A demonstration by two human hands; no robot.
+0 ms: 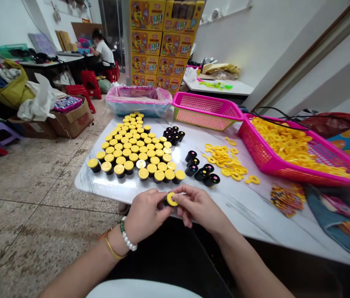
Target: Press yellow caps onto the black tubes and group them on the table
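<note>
My left hand [145,215] and my right hand [198,206] meet at the near edge of the white table [249,211]. Together they pinch a small black cup with a yellow cap [171,199] on top; fingers of both hands are closed round it. Just beyond lie several rows of black cups with yellow caps [133,153]. To their right stand uncapped black cups [201,169] and a loose pile of yellow rings [224,159].
A pink basket of yellow rings [305,155] stands at the right; an empty pink basket [206,109] and a plastic-lined basket [139,99] sit at the back. Yellow cartons [162,43] are stacked behind. A seated person [103,54] works far left. Red stools and boxes crowd the floor.
</note>
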